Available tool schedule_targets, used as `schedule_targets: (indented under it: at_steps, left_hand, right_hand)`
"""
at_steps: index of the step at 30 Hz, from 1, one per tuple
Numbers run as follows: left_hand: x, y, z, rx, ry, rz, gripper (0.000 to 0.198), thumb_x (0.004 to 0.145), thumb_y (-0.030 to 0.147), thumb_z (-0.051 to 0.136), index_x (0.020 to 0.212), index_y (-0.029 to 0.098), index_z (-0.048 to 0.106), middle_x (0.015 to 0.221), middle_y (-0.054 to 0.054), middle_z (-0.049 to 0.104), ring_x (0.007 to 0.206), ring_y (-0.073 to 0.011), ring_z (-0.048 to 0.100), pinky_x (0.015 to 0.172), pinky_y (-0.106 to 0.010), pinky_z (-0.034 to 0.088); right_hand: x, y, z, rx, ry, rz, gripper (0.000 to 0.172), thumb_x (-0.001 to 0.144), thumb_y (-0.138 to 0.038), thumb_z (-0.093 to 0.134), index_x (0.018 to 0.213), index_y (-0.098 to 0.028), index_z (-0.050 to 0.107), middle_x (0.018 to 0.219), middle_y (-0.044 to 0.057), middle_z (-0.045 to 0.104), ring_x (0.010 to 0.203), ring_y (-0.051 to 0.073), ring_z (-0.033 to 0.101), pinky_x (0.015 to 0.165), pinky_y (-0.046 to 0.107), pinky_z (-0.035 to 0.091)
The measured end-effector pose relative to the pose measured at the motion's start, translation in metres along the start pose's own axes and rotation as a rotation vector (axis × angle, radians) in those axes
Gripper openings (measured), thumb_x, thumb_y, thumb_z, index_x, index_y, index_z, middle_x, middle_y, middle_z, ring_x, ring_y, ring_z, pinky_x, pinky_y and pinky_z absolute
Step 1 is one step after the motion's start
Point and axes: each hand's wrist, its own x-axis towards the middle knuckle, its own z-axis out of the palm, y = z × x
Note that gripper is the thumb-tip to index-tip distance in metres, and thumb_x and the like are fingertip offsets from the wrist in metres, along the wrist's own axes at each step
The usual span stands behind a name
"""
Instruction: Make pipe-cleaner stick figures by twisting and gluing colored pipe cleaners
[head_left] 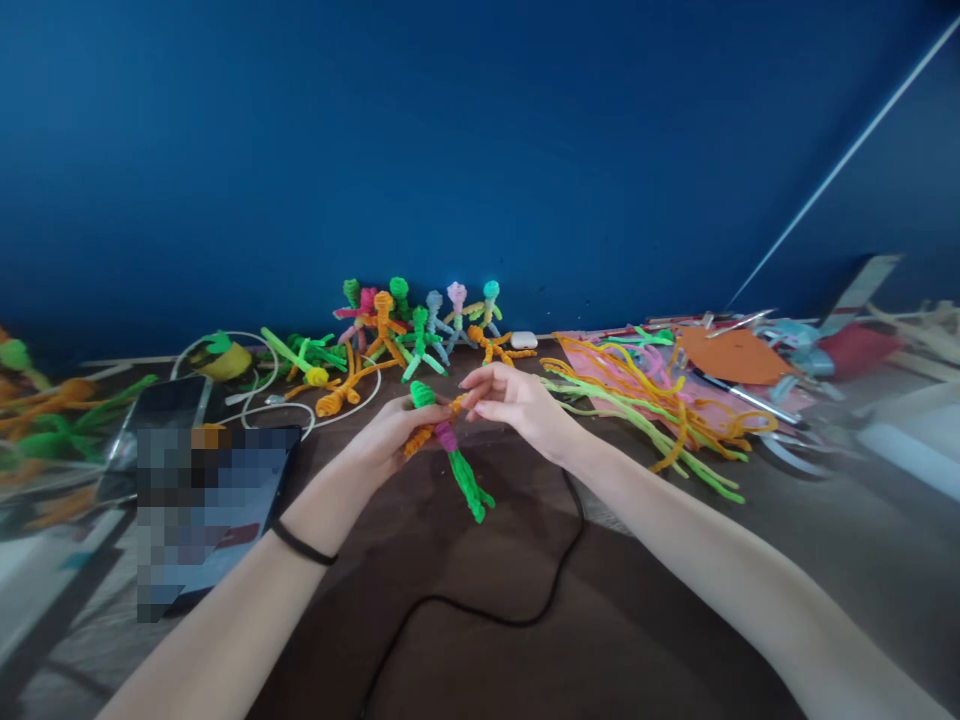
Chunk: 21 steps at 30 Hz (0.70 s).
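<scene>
A small pipe-cleaner figure [459, 466] with a green head, orange arms, purple waist and green legs hangs between my hands over the dark table [645, 620]. My left hand [390, 440] is closed around its body and one orange arm. My right hand [510, 398] pinches the tip of the other orange arm. A black band circles my left wrist.
Several finished pipe-cleaner figures [420, 325] stand against the blue wall. Loose orange and green pipe cleaners [652, 410] lie on pink paper at right, beside orange paper [731, 355] and metal tools. A phone [161, 410], a tablet [217, 500], white cables and a black cable [487, 610] lie around.
</scene>
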Motion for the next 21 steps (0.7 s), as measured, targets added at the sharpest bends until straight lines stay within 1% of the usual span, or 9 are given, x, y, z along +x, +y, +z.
schedule_targets:
  at_steps: [4, 6, 9, 13, 15, 17, 21]
  left_hand:
    - [-0.004, 0.004, 0.001, -0.019, -0.052, 0.001, 0.014, 0.061, 0.019, 0.068, 0.073, 0.015, 0.061, 0.062, 0.001, 0.061, 0.054, -0.0078, 0.054, 0.052, -0.018, 0.043]
    - [-0.007, 0.007, 0.002, -0.027, -0.082, -0.005, 0.013, 0.062, 0.019, 0.068, 0.073, 0.015, 0.062, 0.064, 0.001, 0.062, 0.056, -0.0079, 0.055, 0.053, -0.018, 0.043]
    - [-0.011, 0.010, 0.001, -0.030, -0.119, 0.000, 0.013, 0.061, 0.017, 0.068, 0.073, 0.015, 0.063, 0.067, 0.000, 0.063, 0.060, -0.0081, 0.056, 0.056, -0.017, 0.042]
    - [-0.013, 0.012, 0.000, -0.036, -0.126, 0.038, 0.015, 0.059, 0.017, 0.070, 0.072, 0.016, 0.063, 0.064, 0.002, 0.061, 0.058, -0.0076, 0.054, 0.055, -0.018, 0.041]
    - [-0.014, 0.013, -0.001, -0.011, -0.129, 0.051, 0.016, 0.058, 0.019, 0.070, 0.071, 0.016, 0.063, 0.062, 0.002, 0.060, 0.057, -0.0076, 0.053, 0.054, -0.018, 0.040]
    - [-0.015, 0.014, -0.001, 0.040, -0.134, 0.054, 0.017, 0.057, 0.020, 0.071, 0.071, 0.016, 0.063, 0.061, 0.003, 0.059, 0.057, -0.0076, 0.053, 0.053, -0.018, 0.040]
    - [-0.016, 0.015, -0.001, 0.153, -0.146, 0.050, 0.015, 0.056, 0.021, 0.070, 0.069, 0.017, 0.063, 0.061, 0.003, 0.059, 0.057, -0.0083, 0.053, 0.053, -0.018, 0.040]
  right_hand:
    - [0.000, -0.001, -0.001, 0.157, -0.011, 0.036, 0.024, 0.064, -0.004, 0.054, 0.084, -0.016, 0.052, 0.072, -0.002, 0.058, 0.064, 0.010, 0.060, 0.061, 0.024, 0.042]
    - [0.000, -0.001, -0.001, 0.245, -0.011, 0.055, 0.024, 0.062, -0.004, 0.057, 0.081, -0.017, 0.049, 0.073, -0.004, 0.055, 0.063, 0.009, 0.060, 0.056, 0.022, 0.039]
    - [0.001, 0.001, -0.002, 0.323, -0.026, 0.101, 0.025, 0.061, -0.004, 0.059, 0.079, -0.017, 0.047, 0.075, -0.005, 0.054, 0.062, 0.010, 0.061, 0.055, 0.022, 0.037]
    - [0.002, 0.003, -0.003, 0.318, -0.070, 0.194, 0.022, 0.065, -0.009, 0.061, 0.083, -0.016, 0.051, 0.071, -0.003, 0.057, 0.061, 0.011, 0.061, 0.054, 0.022, 0.036]
    - [0.002, 0.004, -0.004, 0.291, -0.096, 0.260, 0.015, 0.068, -0.014, 0.061, 0.080, -0.015, 0.052, 0.067, -0.001, 0.058, 0.058, 0.010, 0.059, 0.052, 0.021, 0.035]
    - [0.002, 0.004, -0.004, 0.273, -0.114, 0.304, 0.012, 0.069, -0.017, 0.062, 0.075, -0.014, 0.052, 0.065, -0.001, 0.059, 0.055, 0.009, 0.057, 0.051, 0.021, 0.034]
    - [0.002, 0.004, -0.004, 0.247, -0.105, 0.292, 0.014, 0.067, -0.018, 0.065, 0.072, -0.013, 0.053, 0.061, -0.001, 0.060, 0.053, 0.008, 0.055, 0.052, 0.022, 0.035]
